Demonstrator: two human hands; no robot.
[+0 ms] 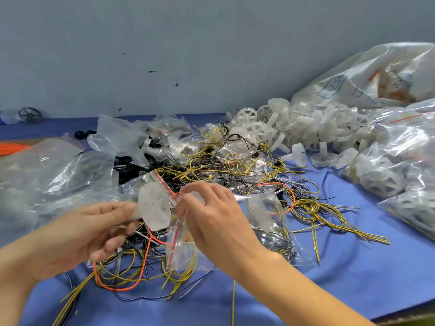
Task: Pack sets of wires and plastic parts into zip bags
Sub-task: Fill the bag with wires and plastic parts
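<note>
At two o'clock, against the grey wall (164, 43), a large clear sack (367, 76) carries blue handwriting: a boxed number that seems to end in "52", and beside it strokes too faint to read. Its contents show only as white and orange shapes through the film. Spilling from its mouth toward one o'clock lies a heap of white plastic wheels (294, 128), each with a stub hub. At three o'clock, filled zip bags (400, 161) with red seal strips hold the same white wheels together with yellow wire. Across the middle spreads a tangle of wires (223, 165), yellow-black, grey, black and orange, with one packed bag (270, 220) lying on it at four o'clock. At nine o'clock sits a loose stack of empty clear bags (47, 165), with an orange wire bundle (11, 147) at the left edge and a black wheel (30, 115) near the wall at ten o'clock. Near the centre, just above the tangle, the left hand (94, 229) grips a white plastic part (154, 208) by its hub, fingers curled round it. The right hand (211, 215) pinches the red-striped mouth of a small zip bag (179, 243), which touches the part's disc. Bare blue cloth (353, 278) lies open from five to seven o'clock, and the table's near edge (412, 314) cuts across the corner at five o'clock.
</note>
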